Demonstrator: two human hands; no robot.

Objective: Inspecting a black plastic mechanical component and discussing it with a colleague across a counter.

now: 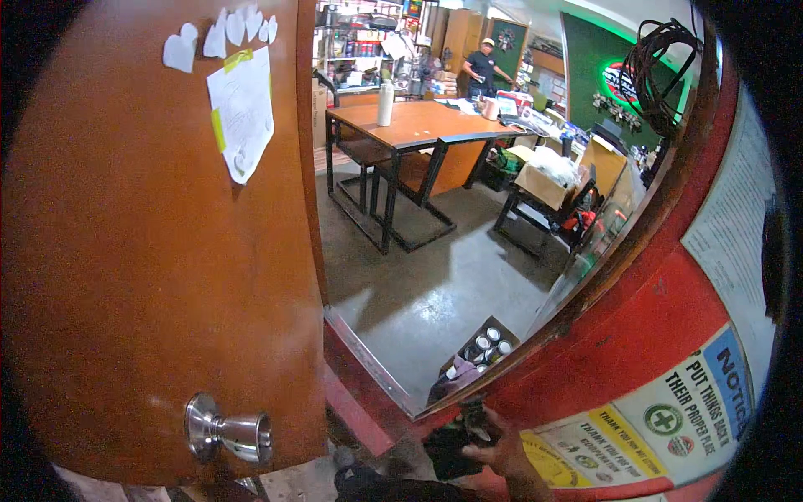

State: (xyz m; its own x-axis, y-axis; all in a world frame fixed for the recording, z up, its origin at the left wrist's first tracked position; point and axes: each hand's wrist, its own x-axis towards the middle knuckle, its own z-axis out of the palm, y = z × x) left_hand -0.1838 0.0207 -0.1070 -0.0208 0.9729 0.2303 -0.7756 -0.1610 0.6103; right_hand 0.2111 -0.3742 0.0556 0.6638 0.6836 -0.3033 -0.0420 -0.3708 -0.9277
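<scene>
At the bottom of the head view, my right hand [493, 452] comes in low by the red wall. Its fingers are curled round a black object [452, 448] with a small shiny part near its top; shadow and blur hide its kind. My left hand is out of sight. To the left stands a brown wooden door [159, 276], swung open, with a round metal knob [242, 437]. A white paper note [242, 109] is fixed to it with yellow tape, below several white paper hearts [237, 28].
Beyond the doorway are a wooden table [427, 121] with black legs, carrying a bottle [385, 104], and a person [481, 69] at the back. A box of cans [488, 345] sits just inside the raised sill [368, 364]. Signs [669, 402] cover the red wall [619, 335].
</scene>
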